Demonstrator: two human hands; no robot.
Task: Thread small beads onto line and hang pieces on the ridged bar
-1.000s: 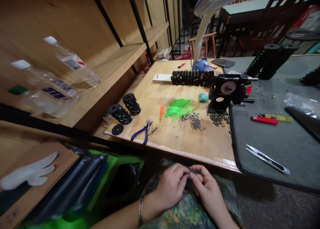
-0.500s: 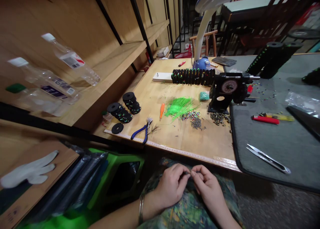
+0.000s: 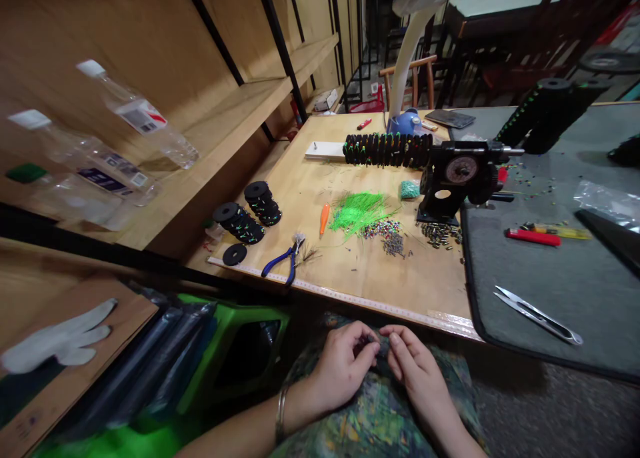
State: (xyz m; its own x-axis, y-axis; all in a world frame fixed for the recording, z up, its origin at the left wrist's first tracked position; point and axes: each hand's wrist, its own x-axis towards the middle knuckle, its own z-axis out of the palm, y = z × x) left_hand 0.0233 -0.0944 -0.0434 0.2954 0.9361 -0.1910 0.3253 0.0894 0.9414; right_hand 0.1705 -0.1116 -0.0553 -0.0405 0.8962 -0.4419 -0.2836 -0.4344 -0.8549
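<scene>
Over the patterned cloth on my lap [image 3: 370, 425], my left hand [image 3: 345, 368] is closed in a pinch of thumb and forefinger. What it pinches is too small to make out. My right hand [image 3: 413, 368] is a short way to its right, thumb and fingers also pinched together, and anything between them is too fine to see. On the table edge beyond the hands runs a measuring tape [image 3: 370, 303]. Farther back lie a heap of small grey pieces [image 3: 394, 245], multicoloured beads [image 3: 379, 229] and a pile of bright green strands [image 3: 361, 213].
Blue-handled pliers [image 3: 285, 261], black spools [image 3: 240, 225] and an orange-handled tool [image 3: 325, 219] lie on the left of the table. A black winding device [image 3: 453, 178] stands behind brass-coloured pieces [image 3: 439, 236]. Thread snips [image 3: 537, 315] and a red cutter [image 3: 533, 237] rest on the grey mat [image 3: 500, 271].
My fingertips were together half a second ago; now a small gap separates the hands. Both stay over the lap, and the table things have not moved.
</scene>
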